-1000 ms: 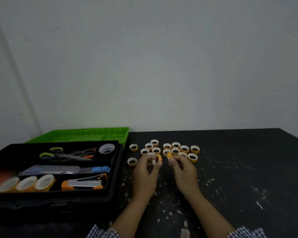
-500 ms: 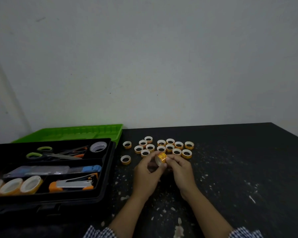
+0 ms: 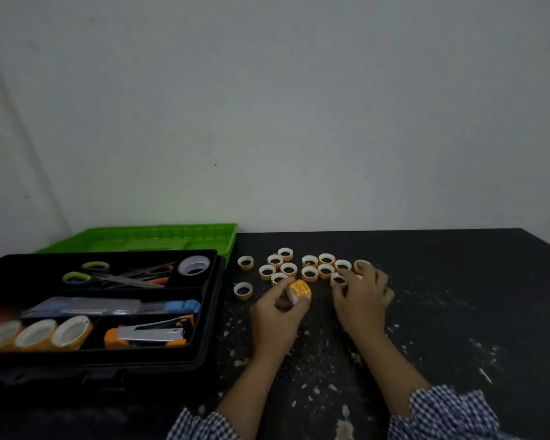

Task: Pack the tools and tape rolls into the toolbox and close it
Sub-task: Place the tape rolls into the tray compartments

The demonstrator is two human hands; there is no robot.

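Matt black desk (image 3: 458, 296), rough with pale flecks; glossy black plastic toolbox (image 3: 210, 312); shiny metal-topped orange stapler (image 3: 146, 332); checked cloth sleeves (image 3: 448, 411).

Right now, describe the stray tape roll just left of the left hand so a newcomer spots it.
Find the open black toolbox on the left. Right of it lies a cluster of small orange tape rolls. The stray tape roll lies flat, alone, between toolbox and left hand, nearer the person than any other on the table.
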